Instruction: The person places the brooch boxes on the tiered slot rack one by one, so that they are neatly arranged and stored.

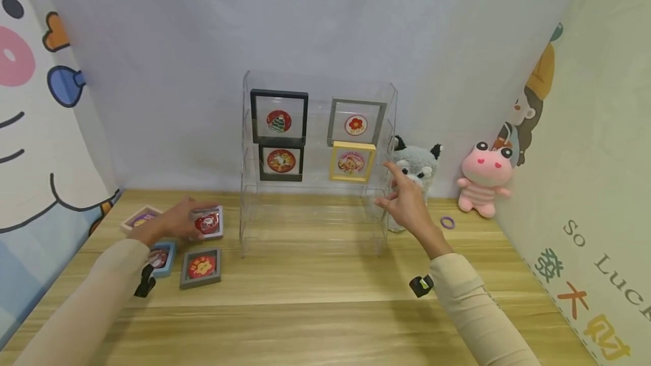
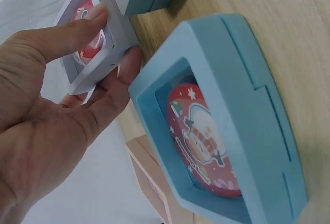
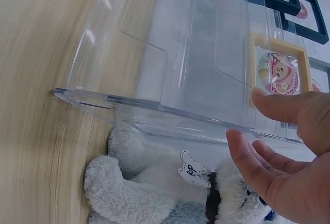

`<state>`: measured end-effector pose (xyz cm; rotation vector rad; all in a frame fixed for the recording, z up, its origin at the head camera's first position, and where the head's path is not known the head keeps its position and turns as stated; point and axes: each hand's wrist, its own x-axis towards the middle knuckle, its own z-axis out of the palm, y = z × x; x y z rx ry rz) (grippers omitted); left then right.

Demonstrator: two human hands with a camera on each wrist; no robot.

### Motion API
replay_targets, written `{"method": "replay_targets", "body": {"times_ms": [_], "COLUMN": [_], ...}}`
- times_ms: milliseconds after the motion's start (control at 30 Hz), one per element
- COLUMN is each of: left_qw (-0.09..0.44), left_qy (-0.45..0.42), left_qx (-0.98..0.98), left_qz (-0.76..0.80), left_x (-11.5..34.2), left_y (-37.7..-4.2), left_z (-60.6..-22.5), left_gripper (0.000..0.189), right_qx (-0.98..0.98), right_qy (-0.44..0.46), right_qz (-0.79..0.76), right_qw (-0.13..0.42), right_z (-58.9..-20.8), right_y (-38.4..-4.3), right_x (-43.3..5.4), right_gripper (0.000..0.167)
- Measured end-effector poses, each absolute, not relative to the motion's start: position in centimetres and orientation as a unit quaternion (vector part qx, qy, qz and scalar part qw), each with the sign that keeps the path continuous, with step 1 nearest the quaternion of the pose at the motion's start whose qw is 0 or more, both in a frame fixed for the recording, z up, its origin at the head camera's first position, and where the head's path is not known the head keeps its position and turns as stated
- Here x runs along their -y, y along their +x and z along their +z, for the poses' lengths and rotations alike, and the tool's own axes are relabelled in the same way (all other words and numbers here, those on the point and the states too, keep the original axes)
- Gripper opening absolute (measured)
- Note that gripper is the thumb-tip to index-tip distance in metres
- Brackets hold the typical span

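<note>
My left hand (image 1: 175, 220) pinches a pale lavender frame (image 2: 119, 32) with a red round badge inside, thumb on the front and fingers beneath. A light blue frame (image 2: 227, 105), a grey frame (image 1: 200, 284) and a beige frame (image 1: 133, 214) lie near it on the table. At the right side of a clear acrylic tiered rack (image 1: 310, 196) is my right hand (image 1: 409, 202), thumb and fingers apart astride the side panel. The rack carries a yellow frame (image 1: 373, 164), a grey frame (image 1: 333, 120) and two black frames, an upper one (image 1: 280, 94) and a lower one (image 1: 282, 177).
A grey plush animal (image 1: 424, 158) sits behind the rack's right side, close to my right hand. Farther right are a pink striped plush toy (image 1: 482, 177) and a purple ring (image 1: 447, 222). Wooden tabletop (image 1: 305, 326) spreads in front of the rack.
</note>
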<state>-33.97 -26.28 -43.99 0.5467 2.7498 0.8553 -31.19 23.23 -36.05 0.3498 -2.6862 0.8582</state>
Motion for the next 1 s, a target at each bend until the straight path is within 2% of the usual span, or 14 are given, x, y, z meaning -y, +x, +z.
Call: {"method": "replay_targets", "body": {"times_ms": [167, 400, 700, 833, 1000], "left_qw": [0.093, 0.126, 0.122, 0.095, 0.030], "left_qy": [0.189, 0.178, 0.185, 0.191, 0.206], "left_qx": [-0.925, -0.901, -0.894, -0.906, -0.923], "left_qz": [0.317, 0.375, 0.389, 0.366, 0.323], "left_x": [26.9, 27.5, 27.7, 27.4, 26.9], "left_y": [-33.9, -33.7, -33.4, -33.1, -32.3], "left_z": [-44.0, -43.6, -43.0, -42.4, -41.4], "left_gripper": [0.076, 0.069, 0.061, 0.061, 0.060], "right_qx": [0.935, 0.934, 0.934, 0.935, 0.935], "right_qy": [0.120, 0.118, 0.117, 0.114, 0.108], "right_qz": [0.300, 0.304, 0.303, 0.305, 0.307], "right_qw": [0.147, 0.147, 0.146, 0.143, 0.140], "right_z": [-36.0, -35.8, -35.8, -35.9, -36.0], "right_y": [-31.2, -31.1, -31.1, -31.2, -31.1], "right_x": [-23.2, -23.1, -23.1, -23.2, -23.2], "right_gripper": [0.084, 0.083, 0.082, 0.083, 0.084]}}
